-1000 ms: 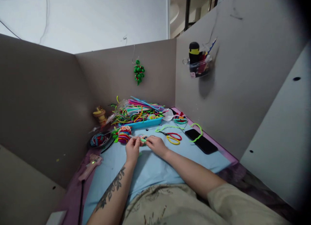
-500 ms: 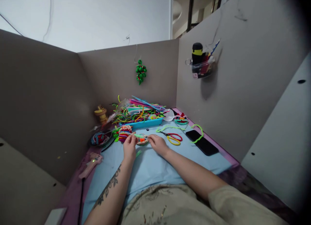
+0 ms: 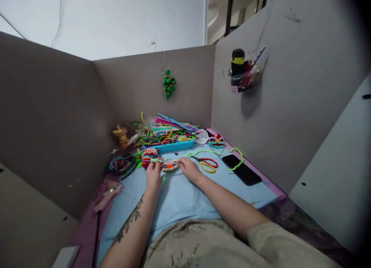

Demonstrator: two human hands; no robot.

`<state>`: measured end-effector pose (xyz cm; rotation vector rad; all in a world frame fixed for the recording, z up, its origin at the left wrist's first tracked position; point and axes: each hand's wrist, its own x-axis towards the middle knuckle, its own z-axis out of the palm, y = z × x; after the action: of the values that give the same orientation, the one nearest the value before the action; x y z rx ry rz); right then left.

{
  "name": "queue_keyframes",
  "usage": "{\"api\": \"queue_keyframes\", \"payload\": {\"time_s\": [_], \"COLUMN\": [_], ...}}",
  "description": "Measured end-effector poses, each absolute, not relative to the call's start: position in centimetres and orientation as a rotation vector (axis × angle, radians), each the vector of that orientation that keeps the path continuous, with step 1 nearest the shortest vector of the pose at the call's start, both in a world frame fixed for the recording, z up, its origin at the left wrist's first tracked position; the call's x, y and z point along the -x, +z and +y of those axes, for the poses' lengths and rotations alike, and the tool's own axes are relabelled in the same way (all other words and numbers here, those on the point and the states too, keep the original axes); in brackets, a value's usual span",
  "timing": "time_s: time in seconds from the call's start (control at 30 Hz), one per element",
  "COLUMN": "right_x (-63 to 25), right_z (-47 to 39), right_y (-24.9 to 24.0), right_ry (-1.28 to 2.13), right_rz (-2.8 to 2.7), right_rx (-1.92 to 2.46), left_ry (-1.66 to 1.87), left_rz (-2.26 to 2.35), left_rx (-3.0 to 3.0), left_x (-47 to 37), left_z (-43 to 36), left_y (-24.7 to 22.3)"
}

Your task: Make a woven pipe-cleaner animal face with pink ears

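A light green pipe cleaner [image 3: 157, 160] is pinched in the closed fingers of my left hand [image 3: 153, 174], and a green length shows beside the wrist. Between my hands sits a small round piece of pipe cleaners [image 3: 170, 167], cream at the rim with orange and dark blue inside. The fingertips of my right hand [image 3: 189, 169] are pressed together at its right edge. What they grip is too small to make out. Just right of that hand lie scissors [image 3: 209, 165] with one red and one yellow handle. A striped multicoloured bundle [image 3: 147, 160] rests behind my left hand.
A blue tray [image 3: 174, 146] heaped with pipe cleaners [image 3: 169, 129] stands at the back. To the right are a black phone [image 3: 242, 170] and a bent green pipe cleaner [image 3: 240, 156]. A pink glue gun [image 3: 109, 194] and a round dish [image 3: 127, 167] are at left. Grey panels [image 3: 156, 75] surround the table.
My left hand has moved slightly left with the light green pipe cleaner, away from the round piece. More of that piece now shows between my hands. My right hand has barely moved.
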<state>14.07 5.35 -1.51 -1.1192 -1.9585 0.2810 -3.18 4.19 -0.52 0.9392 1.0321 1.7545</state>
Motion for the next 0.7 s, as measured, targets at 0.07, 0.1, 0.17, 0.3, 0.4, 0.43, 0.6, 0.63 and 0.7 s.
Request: {"api": "queue_keyframes", "payload": {"time_s": [0.07, 0.1, 0.17, 0.3, 0.4, 0.43, 0.6, 0.63, 0.7], "right_x": [-15.1, -15.8, -17.1, -18.6, -18.0, -17.6, -14.6, -14.2, -13.7], "right_z": [6.0, 6.3, 7.0, 7.7, 7.3, 7.0, 4.7, 4.3, 3.9], "right_y": [-1.3, -1.2, -1.1, -1.5, -1.4, -1.1, 0.2, 0.4, 0.4], "right_ry": [0.212, 0.171, 0.093, 0.03, 0.044, 0.09, 0.706, 0.784, 0.866], "right_rz": [-1.907, -1.866, -1.805, -1.842, -1.794, -1.779, -1.709, -1.686, -1.662], "right_rx": [1.222, 1.284, 1.421, 1.643, 1.582, 1.485, 0.893, 0.834, 0.758], "left_ry": [1.853, 1.909, 1.995, 1.925, 1.774, 1.716, 1.435, 1.405, 1.376], "left_rz": [1.063, 1.06, 1.062, 1.149, 1.201, 1.204, 1.159, 1.155, 1.167], "left_rx": [-0.849, -0.802, -0.758, -0.929, -1.216, -1.326, -1.842, -1.902, -1.973], "left_x": [4.0, 4.4, 4.8, 4.5, 3.5, 3.1, 1.6, 1.5, 1.4], "left_z": [4.7, 4.8, 5.0, 4.3, 3.2, 2.9, 1.6, 1.5, 1.4], "left_y": [-0.4, -0.2, 0.1, 0.6, 0.9, 0.9, 0.6, 0.5, 0.3]}}
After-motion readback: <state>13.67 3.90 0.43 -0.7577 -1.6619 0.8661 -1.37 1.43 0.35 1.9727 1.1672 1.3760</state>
